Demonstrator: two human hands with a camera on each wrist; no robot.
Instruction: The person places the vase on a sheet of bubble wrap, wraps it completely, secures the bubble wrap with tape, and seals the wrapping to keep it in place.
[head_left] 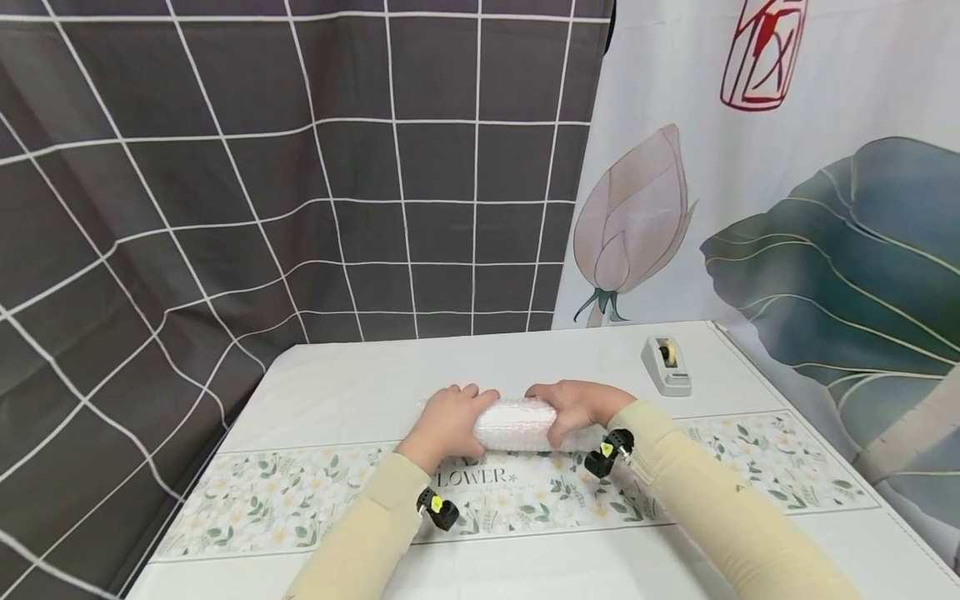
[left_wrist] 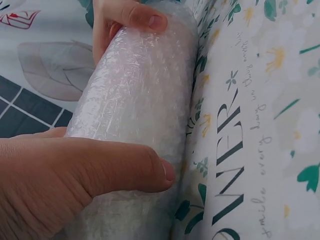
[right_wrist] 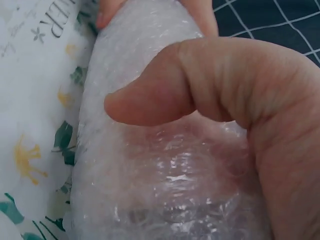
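Note:
A roll-shaped bundle of clear bubble wrap lies sideways on the table, with a faint pinkish tint showing through its layers. My left hand grips its left part, thumb across the near side and fingers over the far side. Toward the other end, my right hand grips it the same way. In the left wrist view the left thumb presses the bubbly surface. The right thumb lies across the wrap in the right wrist view. What the wrap encloses is hidden.
A grey tape dispenser with a yellowish roll stands at the back right of the table. The white tablecloth carries a floral band with lettering. Behind the table hang a dark grid curtain and a white curtain with lotus prints.

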